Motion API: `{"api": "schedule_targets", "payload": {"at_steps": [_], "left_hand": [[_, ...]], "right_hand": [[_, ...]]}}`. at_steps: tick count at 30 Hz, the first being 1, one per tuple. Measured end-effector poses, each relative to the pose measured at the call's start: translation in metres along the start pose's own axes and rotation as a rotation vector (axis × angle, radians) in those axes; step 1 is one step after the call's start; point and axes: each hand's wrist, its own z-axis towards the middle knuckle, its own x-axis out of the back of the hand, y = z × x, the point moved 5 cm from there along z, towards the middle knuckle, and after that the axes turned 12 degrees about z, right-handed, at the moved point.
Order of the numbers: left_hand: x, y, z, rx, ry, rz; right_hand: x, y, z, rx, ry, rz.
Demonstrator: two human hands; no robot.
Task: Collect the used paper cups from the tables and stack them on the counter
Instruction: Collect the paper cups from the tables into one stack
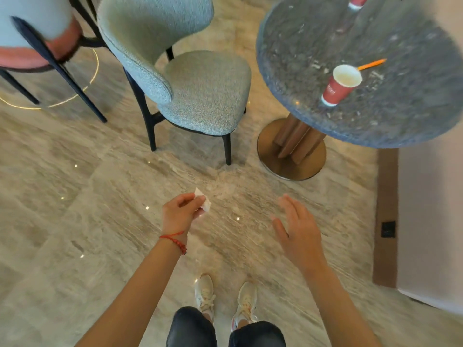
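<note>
Right hand (298, 229) hangs spread over the floor, fingers straight and apart, holding nothing. Ahead of it and slightly to its right, up on the round dark stone table (300, 58), stands the nearer red paper cup (341, 85). It is upright, mouth open to the camera, and its pale inside looks drained, though a thin residue cannot be ruled out. An orange stick (372, 64) lies on the table just beyond the rim, one end apparently touching or just behind it. A second red cup (357, 1) stands at the far side of the table, cut off by the top of the view, so what it holds is hidden.

Left hand (181, 212) is busy: its fingers pinch a crumpled white paper scrap (203, 202), and it sits farther from the table, nearer the grey upholstered chair (200, 91).

By this layout the right hand is the better placed for the nearer cup; the reach goes forward and upward, to wrap the cup's upright side. Neither cup is yet collected, and no counter is in view.
</note>
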Motion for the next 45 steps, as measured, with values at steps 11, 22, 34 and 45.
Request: {"api": "schedule_targets", "payload": {"at_steps": [11, 22, 34, 45], "left_hand": [[-0.008, 0.050, -0.045, -0.041, -0.181, -0.031], [-0.067, 0.085, -0.035, -0.069, -0.322, 0.029], [-0.186, 0.156, -0.001, -0.119, -0.276, 0.002], [-0.256, 0.192, 0.059, -0.089, -0.289, 0.048]], "right_hand": [[0.034, -0.049, -0.016, -0.017, 0.166, -0.025], [0.055, -0.027, 0.002, -0.167, 0.221, 0.084], [0.131, 0.046, 0.095, -0.071, 0.272, 0.154], [0.151, 0.108, 0.199, -0.206, 0.322, 0.334]]}}
